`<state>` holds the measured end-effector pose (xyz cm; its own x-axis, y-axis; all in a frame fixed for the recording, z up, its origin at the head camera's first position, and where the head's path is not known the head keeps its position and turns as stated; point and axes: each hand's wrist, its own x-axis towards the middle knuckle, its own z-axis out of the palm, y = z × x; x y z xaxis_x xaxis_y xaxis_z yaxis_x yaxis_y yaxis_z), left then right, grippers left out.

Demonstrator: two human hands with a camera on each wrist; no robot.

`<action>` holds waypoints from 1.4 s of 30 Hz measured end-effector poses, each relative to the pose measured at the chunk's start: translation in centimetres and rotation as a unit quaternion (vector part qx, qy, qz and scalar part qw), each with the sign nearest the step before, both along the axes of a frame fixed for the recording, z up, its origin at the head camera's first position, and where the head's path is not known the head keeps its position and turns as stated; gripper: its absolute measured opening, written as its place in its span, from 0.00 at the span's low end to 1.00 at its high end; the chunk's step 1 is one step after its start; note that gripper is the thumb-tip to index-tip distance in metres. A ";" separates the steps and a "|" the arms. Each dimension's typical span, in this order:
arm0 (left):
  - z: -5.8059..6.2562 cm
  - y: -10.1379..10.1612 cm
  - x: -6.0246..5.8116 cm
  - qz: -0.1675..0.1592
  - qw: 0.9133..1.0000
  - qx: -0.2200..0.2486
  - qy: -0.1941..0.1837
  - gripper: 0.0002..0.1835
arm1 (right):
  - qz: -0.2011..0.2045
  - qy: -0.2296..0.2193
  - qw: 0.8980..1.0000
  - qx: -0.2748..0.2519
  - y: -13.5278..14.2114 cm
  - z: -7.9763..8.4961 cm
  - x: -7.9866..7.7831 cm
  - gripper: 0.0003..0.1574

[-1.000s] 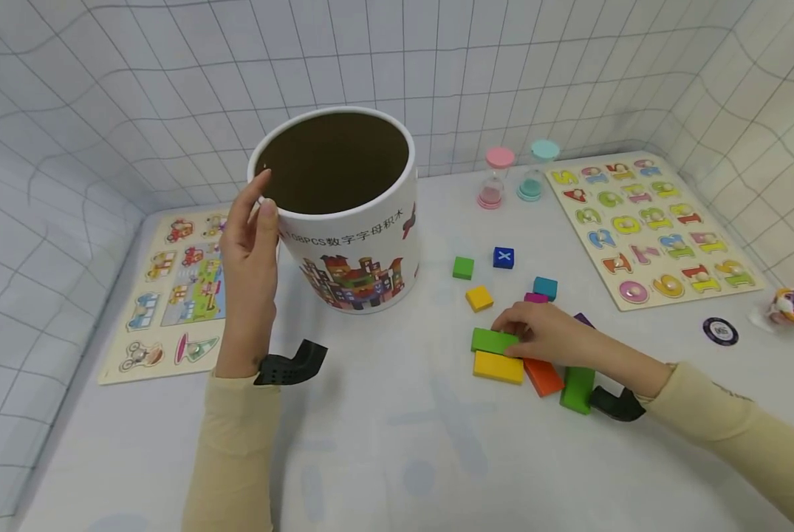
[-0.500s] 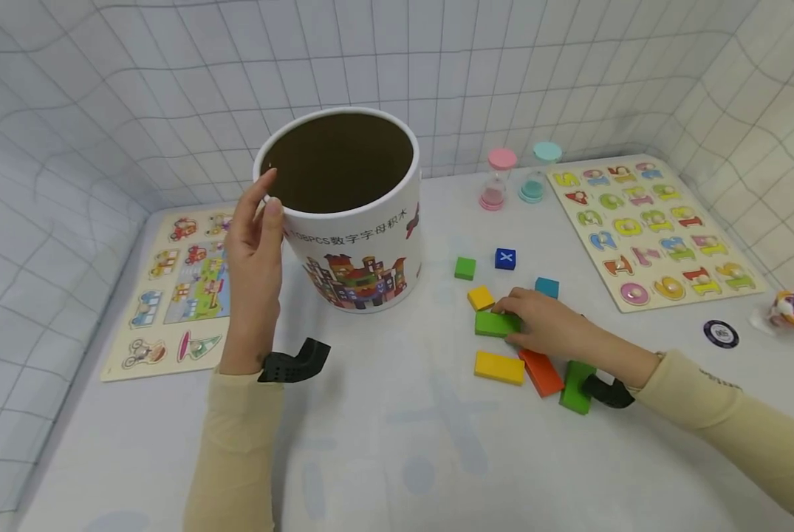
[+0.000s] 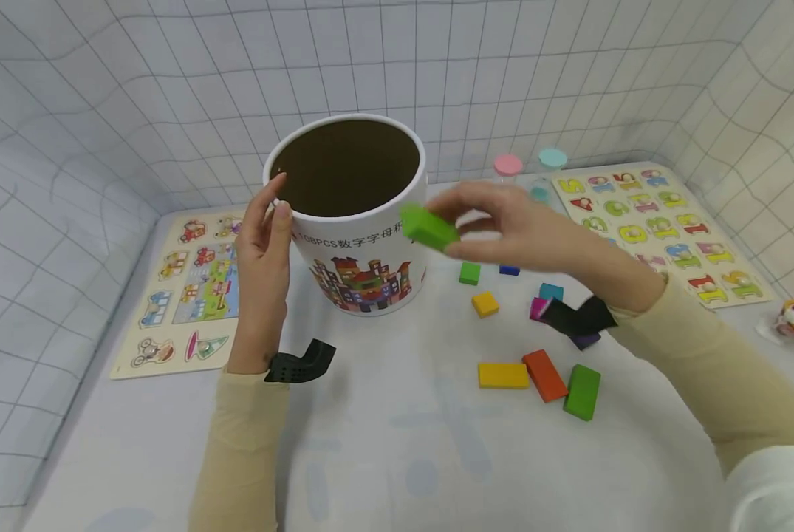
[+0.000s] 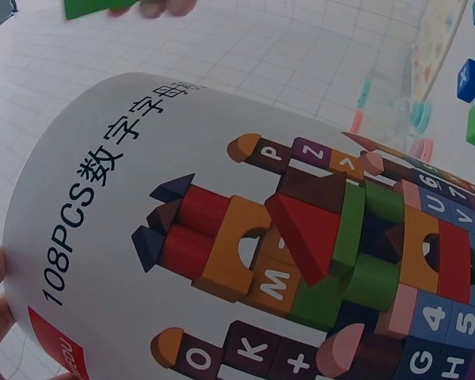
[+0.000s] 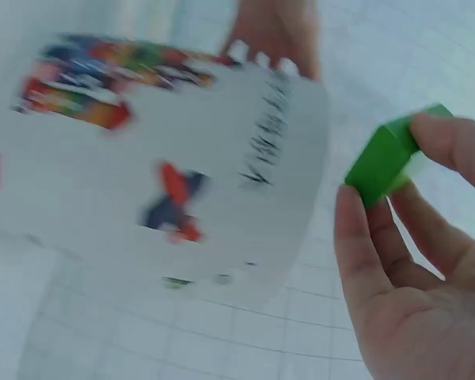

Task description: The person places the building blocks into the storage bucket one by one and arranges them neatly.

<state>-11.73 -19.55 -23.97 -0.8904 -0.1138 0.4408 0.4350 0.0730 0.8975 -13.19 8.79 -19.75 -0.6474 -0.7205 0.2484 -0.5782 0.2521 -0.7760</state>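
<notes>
A white bucket (image 3: 363, 236) with printed building blocks on its side stands on the table, its round mouth facing up. My left hand (image 3: 264, 251) grips its rim at the left, thumb on the outside; only fingertips of this hand show in the left wrist view. Between the thumb and fingers of my right hand (image 3: 510, 225) is a green rectangular block (image 3: 428, 227), held up off the table just right of the bucket's front. The right wrist view shows the same green block (image 5: 388, 154) pinched at its ends, beside the bucket wall.
On the table lie a yellow block (image 3: 503, 375), an orange block (image 3: 545, 375), another green block (image 3: 582, 392) and several small cubes. Puzzle boards lie left (image 3: 164, 295) and right (image 3: 736, 258). Two sand timers (image 3: 507, 165) stand behind my right hand. A grid-patterned cloth wall rises behind.
My right hand has picked up the green block from beside the yellow one and carried it up and left, towards the bucket. My left hand stays at the rim.
</notes>
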 end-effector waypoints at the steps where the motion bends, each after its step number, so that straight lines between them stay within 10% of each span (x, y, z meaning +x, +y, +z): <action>1: 0.0 0.0 0.0 0.000 1.000 -0.003 0.001 0.20 | -0.007 -0.001 1.000 -0.021 -0.7 1.0 -0.7 0.24; 10: 0.0 -0.1 0.1 0.001 1.000 -0.009 -0.002 0.21 | -0.066 -0.071 0.995 -0.003 -6.8 3.6 -6.2 0.25; 22: 0.1 -0.3 0.1 0.002 1.000 -0.005 0.001 0.20 | -0.065 0.013 0.973 0.221 -11.0 4.1 -10.8 0.23; 28: 0.1 -0.4 0.0 0.006 1.000 -0.013 -0.003 0.20 | -0.098 0.043 0.962 0.253 -12.0 3.8 -11.1 0.22; 36: 0.0 -0.3 -0.2 0.005 1.000 -0.015 -0.001 0.21 | -0.111 0.094 0.986 0.081 -10.8 3.1 -10.0 0.17; 42: -0.3 -0.1 -0.3 0.007 1.000 -0.019 0.000 0.20 | -0.098 0.026 0.991 -0.090 -6.5 2.2 -4.3 0.16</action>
